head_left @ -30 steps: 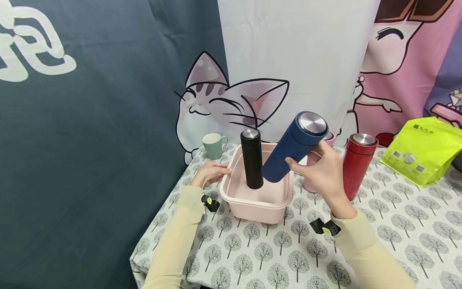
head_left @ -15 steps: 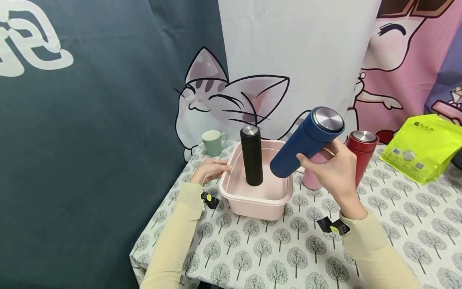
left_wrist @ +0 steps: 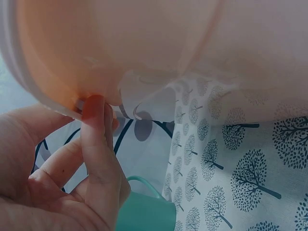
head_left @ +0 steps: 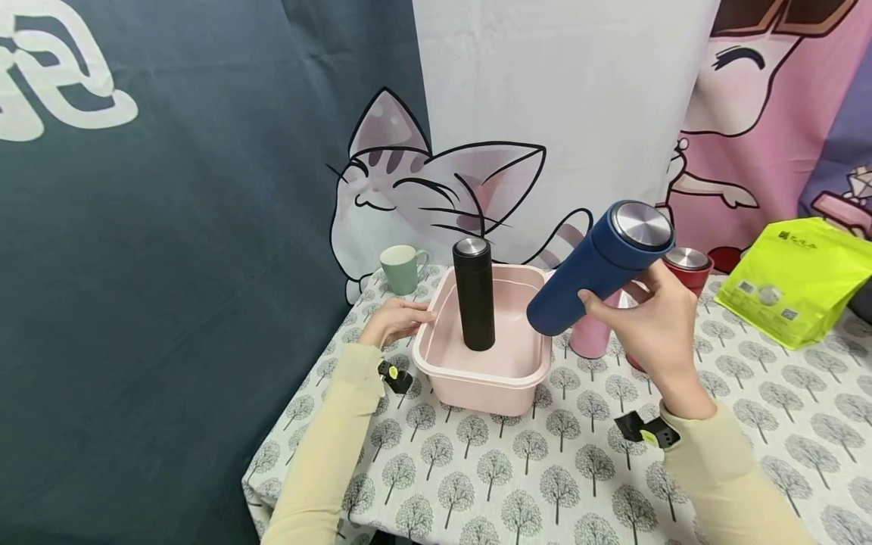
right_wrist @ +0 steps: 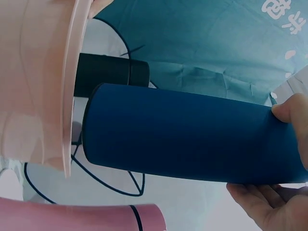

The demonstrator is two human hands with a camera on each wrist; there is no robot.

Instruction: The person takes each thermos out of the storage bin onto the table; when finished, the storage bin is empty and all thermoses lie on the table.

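My right hand (head_left: 650,318) pinches the blue flask (head_left: 591,265), thumb on its near side and fingers curled round behind, the forearm slanting in from the near right. I hold the flask raised and tilted, its steel lid (head_left: 643,225) up to the right and its base down to the left, above the right rim of the pink tub (head_left: 487,393) and apart from it. My left hand (head_left: 398,319) reaches in from the near left, its arm extended, and pinches the tub's left rim between thumb and fingers. Inside the tub, a black flask (head_left: 474,303) stands upright, left of the middle. On the right of the tub is a pink flask (head_left: 590,337), partly hidden by the blue one, and a red flask (head_left: 689,266) shows behind my right hand. A green mug (head_left: 400,272) stands to the far left, beyond my left hand, and a yellow-green bag (head_left: 793,280) sits at the far right of the tree-patterned cloth (head_left: 504,462)
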